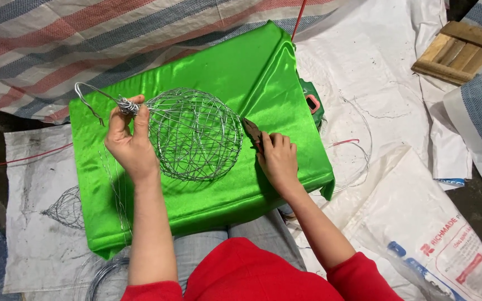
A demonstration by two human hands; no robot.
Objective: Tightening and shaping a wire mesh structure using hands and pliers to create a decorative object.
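Item one: a wire ball (195,134), a round open cage of thin silvery wire, lying on the green satin cloth (235,72) that is covering the raised surface in front of your knees. At its left end the strands are gathering into a twisted neck (127,105), and from that neck a bent wire hook (87,95) is sticking out toward the upper left.

Item two: your left hand (131,144). You are pinching the twisted neck between thumb and forefinger, the remaining fingers curled beneath, and so holding the ball steady on the cloth.

Item three: your right hand (278,158). You are closing it around a pair of pliers (252,132), whose dark, rusty-looking nose is pointing up and left and sitting just beside the right edge of the ball; whether it is touching the wire cannot be told.

Item four, surroundings: white woven sacks (364,72) are lying spread over the ground on the right and below. A second, smaller wire form (67,208) is resting on the sack at the left. A coil of wire (104,276) is lying near your left elbow. A small wooden frame (457,51) is sitting at the upper right, well apart from the cloth. A striped tarpaulin (57,39) is running across the top left.
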